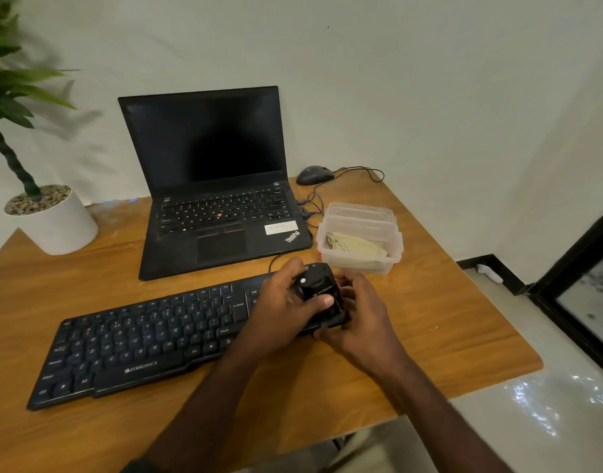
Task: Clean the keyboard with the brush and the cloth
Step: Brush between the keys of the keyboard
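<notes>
Left hand [286,302] and right hand [358,312] both grip black brush [318,291] over keyboard [149,339] right end.

Both forearms come in from below and meet in the middle, bare to the elbow. The left hand [282,303] has its fingers curled round a small black device [318,295], thumb laid across its near face. The right hand [356,310] is tucked in just beside it, fingers curled under and against the same device, wrist bent slightly inward toward the other.
</notes>
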`<action>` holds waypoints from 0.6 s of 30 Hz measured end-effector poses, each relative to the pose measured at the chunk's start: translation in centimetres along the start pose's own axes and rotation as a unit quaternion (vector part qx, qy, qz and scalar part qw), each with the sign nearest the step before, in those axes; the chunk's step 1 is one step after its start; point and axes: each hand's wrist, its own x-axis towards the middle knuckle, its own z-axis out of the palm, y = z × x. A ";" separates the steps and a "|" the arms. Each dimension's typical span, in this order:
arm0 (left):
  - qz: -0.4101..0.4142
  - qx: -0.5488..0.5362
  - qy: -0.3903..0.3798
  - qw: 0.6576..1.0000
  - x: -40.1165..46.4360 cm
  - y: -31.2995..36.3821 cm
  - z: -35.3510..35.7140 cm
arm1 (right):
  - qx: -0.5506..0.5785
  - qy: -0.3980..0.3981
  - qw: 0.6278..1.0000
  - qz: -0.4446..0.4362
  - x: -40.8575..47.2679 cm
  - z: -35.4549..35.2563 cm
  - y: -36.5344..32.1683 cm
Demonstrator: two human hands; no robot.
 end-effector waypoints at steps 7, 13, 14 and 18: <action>0.021 -0.004 0.130 0.991 -0.6 -0.4 -0.5 | -0.013 -0.001 1.000 -0.011 -0.4 0.0 -0.2; 0.000 -0.009 0.261 0.965 -0.9 -0.9 -5.9 | -0.176 -0.029 0.979 -0.104 -0.6 1.0 -0.1; 0.000 0.009 0.254 0.967 -0.7 -1.2 -6.4 | -0.200 -0.037 0.973 -0.107 -0.7 1.3 -0.1; 0.019 0.085 0.189 0.978 -0.3 -1.7 -6.9 | -0.263 -0.040 0.953 -0.141 -1.1 2.0 -0.2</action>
